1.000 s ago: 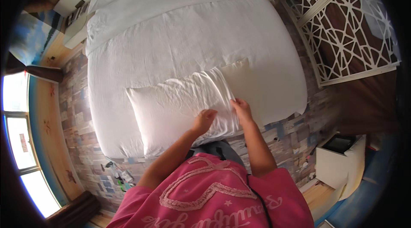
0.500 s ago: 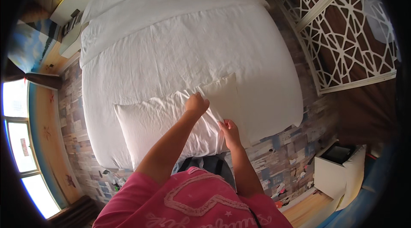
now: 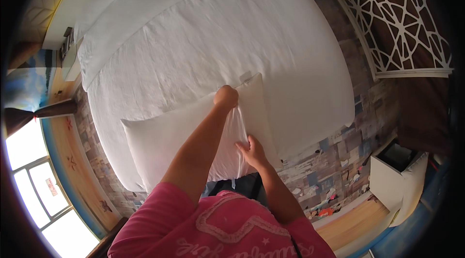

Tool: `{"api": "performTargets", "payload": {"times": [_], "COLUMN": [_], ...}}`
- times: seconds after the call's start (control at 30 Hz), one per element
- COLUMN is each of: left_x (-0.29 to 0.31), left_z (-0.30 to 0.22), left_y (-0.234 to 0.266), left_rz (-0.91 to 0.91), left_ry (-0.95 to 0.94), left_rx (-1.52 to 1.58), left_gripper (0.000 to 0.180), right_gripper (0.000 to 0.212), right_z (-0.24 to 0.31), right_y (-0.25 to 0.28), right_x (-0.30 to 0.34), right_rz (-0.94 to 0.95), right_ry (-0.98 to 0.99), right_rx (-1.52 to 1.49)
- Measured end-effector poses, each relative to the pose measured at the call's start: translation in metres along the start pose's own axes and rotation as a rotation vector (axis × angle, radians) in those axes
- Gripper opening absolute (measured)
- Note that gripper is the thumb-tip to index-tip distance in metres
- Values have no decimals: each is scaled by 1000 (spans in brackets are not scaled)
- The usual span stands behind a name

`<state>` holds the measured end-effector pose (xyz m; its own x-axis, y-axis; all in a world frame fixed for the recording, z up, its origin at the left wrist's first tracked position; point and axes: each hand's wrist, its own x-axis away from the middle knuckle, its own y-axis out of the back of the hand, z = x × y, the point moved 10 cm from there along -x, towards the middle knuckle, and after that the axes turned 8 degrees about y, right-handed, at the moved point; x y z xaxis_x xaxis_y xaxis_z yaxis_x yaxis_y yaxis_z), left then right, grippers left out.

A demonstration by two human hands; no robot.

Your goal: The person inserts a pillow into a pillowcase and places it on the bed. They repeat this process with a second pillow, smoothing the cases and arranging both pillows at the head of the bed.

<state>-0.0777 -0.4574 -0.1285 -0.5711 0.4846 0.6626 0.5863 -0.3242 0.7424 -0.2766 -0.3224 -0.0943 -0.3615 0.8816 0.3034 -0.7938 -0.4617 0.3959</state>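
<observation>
A pillow (image 3: 259, 112) lies across the near end of the bed. A white pillowcase (image 3: 174, 137) covers most of it, and its bunched edge runs across the pillow, leaving the right end bare and slightly creamier. My left hand (image 3: 226, 97) is closed on the pillowcase edge at the pillow's far side, its fingertips mostly hidden. Beside the same edge, closer to me, my right hand (image 3: 254, 153) rests against the pillow with thumb and fingers apart. A small pale tag (image 3: 246, 77) shows at the far right corner.
The bed (image 3: 305, 64) has a white cover, with a folded band (image 3: 126, 30) toward its head. A white lattice screen (image 3: 402, 25) stands right of the bed. A white cabinet with a dark top (image 3: 395, 161) is at lower right, and windows (image 3: 43, 190) are at left.
The covered part of the pillow looks smoother, with fewer wrinkles. My right hand's fingers have moved apart from their pinch on the edge. The whole view has shifted and turned slightly.
</observation>
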Motion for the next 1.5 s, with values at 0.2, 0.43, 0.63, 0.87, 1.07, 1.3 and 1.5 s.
{"api": "performTargets", "payload": {"times": [0.2,0.43,0.63,0.87,1.07,1.3,1.5], "left_x": [14,-2,8,17,5,9,72], "left_z": [7,27,30,9,45,69,113], "left_y": [-30,-28,-29,-1,0,13,101], "left_rz": [370,217,177,-52,-104,8,-158], "left_ry": [8,-53,-125,-280,-46,-101,-173], "left_rx": [128,-41,-27,-276,-88,-60,153], "left_gripper": [33,37,41,48,69,63,63], "right_gripper": [22,27,33,22,29,42,48], "right_z": [-75,-55,-109,-145,-171,-165,-98], "right_y": [33,-15,-52,-2,-56,-85,-53], "right_x": [13,91,158,136,173,132,112], "right_rz": [-77,168,317,-321,-565,-482,-436], "right_ry": [-330,-383,-245,-157,-763,-629,-186], "right_rx": [-546,-772,-85,202,-762,-1363,-983]}}
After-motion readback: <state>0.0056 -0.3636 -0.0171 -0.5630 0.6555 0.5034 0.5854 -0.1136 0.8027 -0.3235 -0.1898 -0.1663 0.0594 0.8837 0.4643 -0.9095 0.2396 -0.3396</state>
